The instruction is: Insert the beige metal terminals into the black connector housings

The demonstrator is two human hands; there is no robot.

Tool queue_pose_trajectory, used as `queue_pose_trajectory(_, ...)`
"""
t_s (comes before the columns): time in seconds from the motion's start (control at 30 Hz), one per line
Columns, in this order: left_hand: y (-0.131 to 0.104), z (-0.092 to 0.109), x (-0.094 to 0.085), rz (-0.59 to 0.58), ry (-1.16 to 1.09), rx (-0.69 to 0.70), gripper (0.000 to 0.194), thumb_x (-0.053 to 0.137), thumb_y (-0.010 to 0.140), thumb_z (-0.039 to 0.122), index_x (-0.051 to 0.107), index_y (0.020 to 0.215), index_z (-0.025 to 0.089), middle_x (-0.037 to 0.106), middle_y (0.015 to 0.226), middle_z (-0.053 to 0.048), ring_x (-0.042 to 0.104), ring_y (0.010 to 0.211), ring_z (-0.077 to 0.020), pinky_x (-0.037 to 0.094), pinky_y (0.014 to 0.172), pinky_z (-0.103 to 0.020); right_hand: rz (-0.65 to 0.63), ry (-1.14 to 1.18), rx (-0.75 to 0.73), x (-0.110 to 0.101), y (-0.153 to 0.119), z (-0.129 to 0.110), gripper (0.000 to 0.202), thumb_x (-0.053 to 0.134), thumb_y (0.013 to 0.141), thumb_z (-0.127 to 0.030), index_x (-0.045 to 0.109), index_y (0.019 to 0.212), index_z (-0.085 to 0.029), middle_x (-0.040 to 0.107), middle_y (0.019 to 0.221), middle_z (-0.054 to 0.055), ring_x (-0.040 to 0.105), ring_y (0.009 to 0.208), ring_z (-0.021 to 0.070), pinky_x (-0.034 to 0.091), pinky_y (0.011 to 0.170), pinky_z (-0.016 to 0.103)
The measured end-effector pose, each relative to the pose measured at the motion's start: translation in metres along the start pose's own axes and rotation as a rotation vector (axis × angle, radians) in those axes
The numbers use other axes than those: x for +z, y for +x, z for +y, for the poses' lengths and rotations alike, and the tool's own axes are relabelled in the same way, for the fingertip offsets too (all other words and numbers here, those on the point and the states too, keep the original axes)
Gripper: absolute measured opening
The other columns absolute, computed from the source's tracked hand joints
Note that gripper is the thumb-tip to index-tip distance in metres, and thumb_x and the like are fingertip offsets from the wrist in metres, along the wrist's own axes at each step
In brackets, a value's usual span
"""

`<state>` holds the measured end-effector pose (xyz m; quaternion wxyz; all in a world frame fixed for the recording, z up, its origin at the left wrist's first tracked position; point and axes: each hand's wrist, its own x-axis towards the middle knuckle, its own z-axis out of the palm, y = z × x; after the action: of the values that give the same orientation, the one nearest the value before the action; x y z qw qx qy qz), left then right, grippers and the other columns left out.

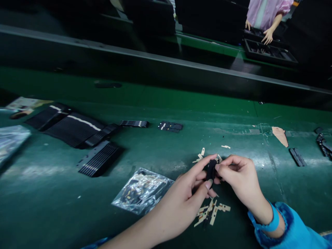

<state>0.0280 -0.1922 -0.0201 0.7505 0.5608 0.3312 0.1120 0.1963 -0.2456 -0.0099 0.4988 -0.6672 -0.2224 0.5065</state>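
Note:
My left hand is closed around a small black plastic part, its thumb and fingers gripping the sides. From the right, my right hand pinches at the upper end of that part; whatever sits between those fingertips is hidden. Below the hands lies a loose pile of small cream-coloured flat pieces with holes and notches. A few more cream pieces are scattered just beyond my fingers. Left of my left forearm rests a clear plastic bag with small dark and light parts inside.
On the green table, stacked black strips and wide black panels lie at left. Farther back are small black parts. A tan scrap is at right. Beyond a dark rail, a co-worker's hand is over a black tray.

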Motion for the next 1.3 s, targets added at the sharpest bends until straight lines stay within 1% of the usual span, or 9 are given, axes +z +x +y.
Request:
queue_pose_trajectory(0.17, -0.0001, 0.0024, 0.0, -0.002, -0.028, -0.016, 0.058, 0.051, 0.101, 0.029, 0.039, 0.158, 0.028, 0.072, 0.11, -0.008, 0.072, 0.089, -0.0221, 0.057, 0.09, -0.044, -0.003, -0.008, 0.008, -0.0006, -0.0003, -0.0004, 0.015, 0.077, 0.07, -0.029, 0.069, 0.064, -0.019, 0.069, 0.051, 0.002, 0.062, 0.047, 0.0148, 0.045, 0.048, 0.024)
queue_pose_trajectory(0.27, 0.0008, 0.0022, -0.0004, 0.002, -0.044, -0.033, 0.059, 0.051, 0.101, 0.03, 0.038, 0.159, 0.027, 0.072, 0.109, -0.007, 0.072, 0.089, -0.0218, 0.057, 0.089, -0.043, -0.017, -0.002, 0.022, -0.0008, 0.0001, -0.001, 0.014, 0.078, 0.069, -0.029, 0.069, 0.067, -0.019, 0.069, 0.052, 0.001, 0.063, 0.048, 0.015, 0.046, 0.048, 0.024)
queue_pose_trajectory(0.43, 0.0024, 0.0004, -0.0007, -0.005, -0.057, -0.043, 0.059, 0.051, 0.102, 0.029, 0.036, 0.159, 0.029, 0.071, 0.115, -0.008, 0.072, 0.09, -0.0211, 0.056, 0.091, -0.043, -0.013, -0.004, 0.048, -0.0004, 0.0001, -0.0009, 0.013, 0.08, 0.065, -0.026, 0.069, 0.069, -0.018, 0.069, 0.054, 0.0, 0.068, 0.051, 0.0161, 0.047, 0.049, 0.023)
queue_pose_trajectory(0.7, -0.0008, -0.0006, -0.0015, -0.002, -0.028, -0.035, 0.057, 0.05, 0.103, 0.03, 0.036, 0.159, 0.03, 0.072, 0.116, -0.008, 0.072, 0.09, -0.0216, 0.056, 0.091, -0.044, -0.015, -0.012, 0.022, -0.0011, -0.0001, 0.0007, 0.011, 0.078, 0.067, -0.025, 0.069, 0.069, -0.019, 0.069, 0.054, 0.0, 0.069, 0.052, 0.0168, 0.048, 0.049, 0.023)
queue_pose_trajectory(0.83, -0.0012, 0.0009, -0.0017, -0.002, -0.018, -0.049, 0.058, 0.05, 0.103, 0.03, 0.037, 0.159, 0.031, 0.072, 0.115, -0.008, 0.072, 0.09, -0.0221, 0.056, 0.091, -0.045, -0.02, -0.005, 0.032, -0.0014, -0.0003, -0.0005, 0.012, 0.079, 0.065, -0.024, 0.068, 0.067, -0.019, 0.068, 0.053, -0.001, 0.069, 0.051, 0.0163, 0.048, 0.049, 0.023)
queue_pose_trajectory(1.03, -0.0003, 0.0019, -0.0018, 0.0, -0.041, -0.073, 0.059, 0.051, 0.103, 0.031, 0.035, 0.16, 0.03, 0.072, 0.116, -0.008, 0.072, 0.09, -0.0221, 0.056, 0.092, -0.046, -0.034, -0.008, 0.019, -0.0019, 0.0, -0.0006, 0.011, 0.078, 0.068, -0.024, 0.068, 0.067, -0.019, 0.069, 0.052, 0.0, 0.067, 0.05, 0.0158, 0.048, 0.05, 0.024)
queue_pose_trajectory(1.2, -0.001, 0.0018, -0.0018, -0.01, -0.049, -0.104, 0.062, 0.052, 0.102, 0.032, 0.034, 0.161, 0.032, 0.071, 0.121, -0.009, 0.072, 0.091, -0.0219, 0.057, 0.091, -0.044, -0.039, 0.0, 0.027, -0.0023, -0.0002, -0.0015, 0.01, 0.078, 0.066, -0.022, 0.069, 0.067, -0.019, 0.069, 0.052, 0.0, 0.067, 0.05, 0.0154, 0.047, 0.049, 0.023)
queue_pose_trajectory(1.3, -0.0009, 0.0017, -0.0022, -0.017, -0.061, -0.111, 0.062, 0.052, 0.102, 0.032, 0.033, 0.161, 0.032, 0.071, 0.122, -0.009, 0.072, 0.091, -0.0215, 0.057, 0.09, -0.043, -0.038, -0.007, 0.023, -0.0027, -0.0002, -0.0017, 0.01, 0.077, 0.067, -0.023, 0.069, 0.068, -0.019, 0.069, 0.052, 0.0, 0.067, 0.05, 0.0149, 0.047, 0.049, 0.022)
